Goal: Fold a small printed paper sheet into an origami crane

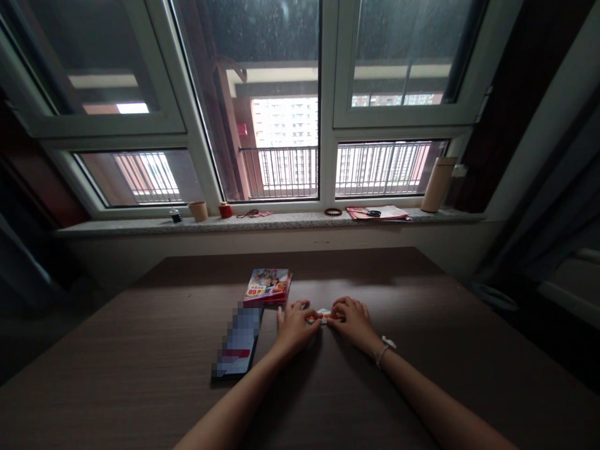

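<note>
A small piece of paper (324, 314), white with red and orange print, lies between my hands on the dark wooden table (403, 387). It looks folded, though fingers cover much of it. My left hand (296, 326) pinches its left end with thumb and fingertips. From the other side, my right hand (352, 320) presses the right end with bent fingers; a light bracelet (382, 351) circles that wrist. Just left of my left hand rests a phone (244, 340), its screen partly blurred. Behind the phone sits a stack of printed leaflets (267, 284).
Beyond the table runs a stone windowsill (290, 222). On it stand a small dark bottle (175, 215), a paper cup (199, 212), a red jar (225, 210) and a tall flask (437, 185). A beaded bracelet (333, 212) and scissors (374, 214) on papers (391, 211) also lie there.
</note>
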Action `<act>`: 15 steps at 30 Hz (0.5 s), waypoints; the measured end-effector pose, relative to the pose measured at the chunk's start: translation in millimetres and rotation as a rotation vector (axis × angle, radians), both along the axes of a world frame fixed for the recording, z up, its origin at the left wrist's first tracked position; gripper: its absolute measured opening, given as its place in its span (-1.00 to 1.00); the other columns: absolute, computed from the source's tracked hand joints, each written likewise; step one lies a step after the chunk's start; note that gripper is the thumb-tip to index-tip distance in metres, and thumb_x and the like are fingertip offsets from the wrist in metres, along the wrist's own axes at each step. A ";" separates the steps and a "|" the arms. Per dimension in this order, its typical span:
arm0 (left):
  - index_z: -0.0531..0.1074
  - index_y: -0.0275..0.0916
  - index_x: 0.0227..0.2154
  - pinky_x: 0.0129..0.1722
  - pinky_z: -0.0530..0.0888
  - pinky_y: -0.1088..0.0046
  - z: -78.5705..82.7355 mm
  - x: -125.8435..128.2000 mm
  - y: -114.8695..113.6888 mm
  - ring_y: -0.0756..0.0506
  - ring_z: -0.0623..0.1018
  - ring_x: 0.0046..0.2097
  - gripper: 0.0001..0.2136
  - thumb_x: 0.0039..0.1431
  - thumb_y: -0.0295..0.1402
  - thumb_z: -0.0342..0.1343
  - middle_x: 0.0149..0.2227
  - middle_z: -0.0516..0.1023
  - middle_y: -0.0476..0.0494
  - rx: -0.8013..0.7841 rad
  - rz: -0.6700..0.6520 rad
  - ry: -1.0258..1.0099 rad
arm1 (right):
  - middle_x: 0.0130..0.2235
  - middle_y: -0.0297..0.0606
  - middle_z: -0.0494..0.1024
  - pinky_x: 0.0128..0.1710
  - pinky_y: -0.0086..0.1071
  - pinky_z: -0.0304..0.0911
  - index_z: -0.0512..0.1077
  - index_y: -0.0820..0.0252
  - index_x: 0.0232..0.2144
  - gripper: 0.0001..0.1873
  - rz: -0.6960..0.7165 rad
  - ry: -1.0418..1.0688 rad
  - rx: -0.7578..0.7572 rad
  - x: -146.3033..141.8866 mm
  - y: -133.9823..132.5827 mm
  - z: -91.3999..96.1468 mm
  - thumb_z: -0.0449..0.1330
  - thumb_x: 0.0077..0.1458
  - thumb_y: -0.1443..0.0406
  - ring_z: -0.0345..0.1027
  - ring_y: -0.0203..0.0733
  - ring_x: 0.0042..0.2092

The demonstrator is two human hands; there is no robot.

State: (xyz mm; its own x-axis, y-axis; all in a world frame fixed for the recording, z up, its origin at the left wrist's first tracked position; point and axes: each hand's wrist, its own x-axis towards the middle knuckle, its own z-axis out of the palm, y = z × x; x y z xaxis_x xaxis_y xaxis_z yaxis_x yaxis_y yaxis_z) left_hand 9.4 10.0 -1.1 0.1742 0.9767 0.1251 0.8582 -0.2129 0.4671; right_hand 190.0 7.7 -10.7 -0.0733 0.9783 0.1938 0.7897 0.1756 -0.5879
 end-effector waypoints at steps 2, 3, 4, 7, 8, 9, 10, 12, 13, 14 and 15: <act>0.57 0.06 -0.32 0.20 -0.07 -0.19 0.2 2.6 -0.9 -0.25 0.26 0.16 -0.80 0.08 -0.06 0.12 0.10 0.39 -0.03 0.015 0.016 0.004 | -0.07 -0.31 0.44 0.21 -0.02 -0.24 0.49 0.03 -0.42 -0.80 0.001 -0.002 -0.003 -0.5 0.1 -0.1 0.19 0.04 0.08 0.19 -0.06 0.05; 0.57 0.05 -0.33 0.20 -0.07 -0.19 0.3 3.7 -1.2 -0.25 0.26 0.16 -0.80 0.07 -0.05 0.13 0.10 0.39 -0.04 0.017 0.025 0.006 | -0.07 -0.30 0.44 0.21 -0.01 -0.24 0.49 0.03 -0.41 -0.79 0.000 -0.005 -0.005 -0.8 0.4 -0.2 0.19 0.05 0.07 0.19 -0.05 0.05; 0.57 0.05 -0.33 0.20 -0.07 -0.19 0.3 4.5 -1.4 -0.25 0.26 0.15 -0.80 0.07 -0.05 0.14 0.10 0.39 -0.04 0.019 0.029 0.005 | -0.06 -0.30 0.44 0.20 0.00 -0.24 0.49 0.03 -0.41 -0.78 -0.003 -0.009 -0.005 -1.2 0.6 -0.5 0.19 0.05 0.06 0.19 -0.05 0.05; 0.56 0.05 -0.33 0.19 -0.08 -0.21 0.1 6.1 -1.5 -0.26 0.26 0.15 -0.79 0.08 -0.03 0.13 0.09 0.40 -0.03 0.037 0.033 0.001 | -0.07 -0.29 0.44 0.18 -0.02 -0.20 0.49 0.03 -0.42 -0.76 -0.022 -0.018 0.008 -2.4 1.7 -1.4 0.19 0.03 0.03 0.20 -0.04 0.05; 0.55 0.05 -0.33 0.19 -0.08 -0.22 0.0 6.6 -1.5 -0.26 0.26 0.14 -0.79 0.08 -0.03 0.13 0.08 0.40 -0.02 0.044 0.035 0.003 | -0.08 -0.29 0.45 0.17 -0.04 -0.18 0.49 0.03 -0.42 -0.75 -0.027 -0.019 0.017 -2.5 2.2 -1.6 0.19 0.03 0.02 0.21 -0.04 0.04; 0.55 0.05 -0.33 0.18 -0.07 -0.22 0.0 7.1 -1.5 -0.26 0.26 0.14 -0.79 0.08 -0.03 0.13 0.08 0.40 -0.02 0.047 0.036 0.008 | -0.09 -0.30 0.45 0.16 -0.06 -0.15 0.49 0.03 -0.42 -0.75 -0.028 -0.020 0.024 -2.5 2.8 -1.8 0.19 0.02 0.02 0.22 -0.05 0.03; 0.55 0.05 -0.33 0.18 -0.07 -0.22 0.2 7.7 -1.5 -0.26 0.26 0.14 -0.80 0.07 -0.04 0.14 0.07 0.40 -0.02 0.046 0.039 0.015 | -0.11 -0.30 0.45 0.15 -0.09 -0.12 0.50 0.03 -0.42 -0.75 -0.028 -0.019 0.028 -2.3 3.5 -1.9 0.20 0.01 0.02 0.22 -0.06 0.02; 0.55 0.04 -0.33 0.18 -0.06 -0.22 0.7 8.5 -1.6 -0.25 0.27 0.13 -0.82 0.06 -0.06 0.16 0.07 0.41 -0.02 0.038 0.040 0.024 | -0.12 -0.32 0.46 0.12 -0.14 -0.08 0.50 0.03 -0.43 -0.76 -0.020 -0.016 0.025 -1.2 5.0 -2.1 0.21 0.00 0.03 0.23 -0.08 0.01; 0.55 0.04 -0.33 0.18 -0.06 -0.21 1.2 8.7 -1.5 -0.25 0.28 0.13 -0.82 0.06 -0.08 0.17 0.07 0.41 -0.02 0.034 0.038 0.026 | -0.12 -0.32 0.46 0.11 -0.16 -0.06 0.51 0.03 -0.43 -0.77 -0.014 -0.015 0.015 -0.3 5.9 -2.2 0.22 -0.01 0.04 0.23 -0.08 0.01; 0.55 0.04 -0.33 0.18 -0.06 -0.21 1.7 8.4 -1.3 -0.25 0.28 0.13 -0.83 0.06 -0.09 0.17 0.07 0.41 -0.01 0.028 0.035 0.026 | -0.11 -0.32 0.46 0.10 -0.17 -0.05 0.51 0.02 -0.44 -0.79 -0.008 -0.013 0.001 0.7 6.7 -2.3 0.24 -0.02 0.06 0.23 -0.09 0.01; 0.55 0.05 -0.33 0.18 -0.05 -0.21 2.4 7.8 -0.9 -0.25 0.28 0.13 -0.84 0.06 -0.11 0.17 0.07 0.41 0.00 0.021 0.029 0.024 | -0.10 -0.32 0.46 0.10 -0.18 -0.05 0.51 0.02 -0.44 -0.81 -0.003 -0.010 -0.014 1.8 7.6 -2.6 0.25 -0.04 0.07 0.23 -0.09 0.01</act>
State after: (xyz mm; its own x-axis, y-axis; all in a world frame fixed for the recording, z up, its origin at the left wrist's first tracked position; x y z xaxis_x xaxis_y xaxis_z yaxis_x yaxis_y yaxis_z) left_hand 17.1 9.1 1.3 0.1488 0.9786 0.1421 0.8753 -0.1972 0.4415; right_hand 191.8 15.3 -13.3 -0.0719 0.9811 0.1796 0.7964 0.1648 -0.5819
